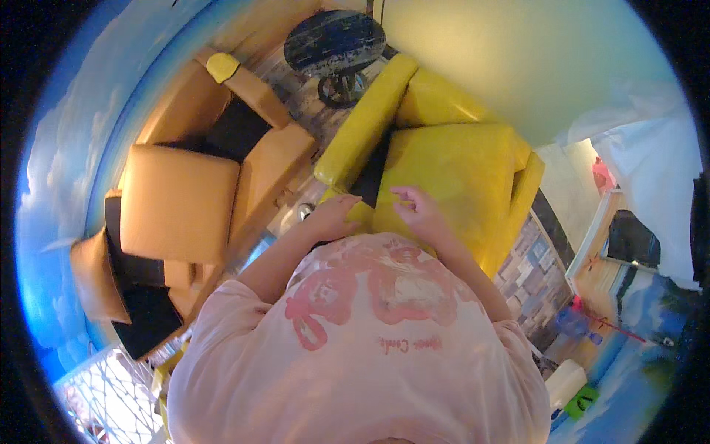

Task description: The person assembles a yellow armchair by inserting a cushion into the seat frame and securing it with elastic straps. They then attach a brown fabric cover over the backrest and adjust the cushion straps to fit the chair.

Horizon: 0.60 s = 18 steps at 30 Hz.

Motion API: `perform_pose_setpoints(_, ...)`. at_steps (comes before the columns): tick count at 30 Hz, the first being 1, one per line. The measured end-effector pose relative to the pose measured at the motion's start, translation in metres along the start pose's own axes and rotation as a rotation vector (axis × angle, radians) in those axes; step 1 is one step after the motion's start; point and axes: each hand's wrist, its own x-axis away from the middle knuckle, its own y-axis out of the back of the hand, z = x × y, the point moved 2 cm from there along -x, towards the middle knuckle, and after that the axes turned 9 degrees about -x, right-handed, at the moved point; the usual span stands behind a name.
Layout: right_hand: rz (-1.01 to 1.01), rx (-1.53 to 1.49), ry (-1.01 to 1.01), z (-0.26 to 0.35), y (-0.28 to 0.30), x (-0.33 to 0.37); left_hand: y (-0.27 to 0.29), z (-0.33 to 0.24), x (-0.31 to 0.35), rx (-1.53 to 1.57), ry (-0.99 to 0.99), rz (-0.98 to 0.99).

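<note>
Over the front edge of a yellow armchair (451,166), my left hand (342,211) and my right hand (418,211) are held a little apart, in front of my body. Nothing shows in either hand, and the fingers of both look loosely spread. The yellow seat cushion (444,155) is nearest my right hand. A dark gap (372,166) runs between that cushion and the chair's left arm, ahead of my left hand. I cannot tell whether either hand touches the chair.
An orange armchair (277,159) stands to the left, its square cushion (181,203) shifted off the black base. A yellow cloth-like piece (222,67) lies on it. Beyond is a round black table (335,43). At right are a wooden desk (592,277) and a white curtain (651,177).
</note>
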Motion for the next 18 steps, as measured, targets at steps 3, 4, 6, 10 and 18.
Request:
perform_pose_setpoints(3,-0.060,0.007,-0.086,-0.002,-0.033,-0.041,0.029,0.056,-0.024,0.019,-0.100,-0.070)
perform_pose_setpoints(4,-0.079,-0.012,-0.090,0.000,-0.046,-0.057,0.040,0.075,-0.032,0.015,-0.132,-0.089)
perform_pose_setpoints(6,-0.107,-0.055,-0.103,0.000,-0.080,-0.095,0.064,0.121,-0.041,0.023,-0.118,-0.157)
perform_pose_setpoints(10,-0.088,-0.109,-0.271,-0.021,-0.166,-0.172,0.099,0.259,-0.057,0.043,-0.023,-0.189)
perform_pose_setpoints(18,0.077,0.003,-0.064,0.077,-0.313,-0.348,0.207,0.462,-0.068,0.248,0.316,-0.570)
